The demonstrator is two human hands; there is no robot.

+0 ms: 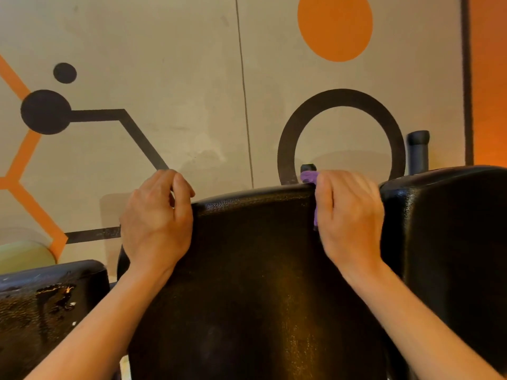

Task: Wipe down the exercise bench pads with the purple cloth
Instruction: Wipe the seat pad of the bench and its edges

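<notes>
A large black padded bench back [255, 270] fills the middle of the view, its top edge toward the wall. My left hand [157, 218] grips the pad's upper left corner, fingers curled over the edge. My right hand [348, 212] grips the upper right corner with the purple cloth [309, 177] bunched under it. Only a small fold of the cloth shows above and beside the thumb; most of it is hidden by the hand.
A second black pad [452, 242] stands close on the right, and a worn, cracked black pad [41, 305] lies at the lower left. A black handle post [417, 152] rises behind the right pad. The painted wall [192, 78] is directly behind.
</notes>
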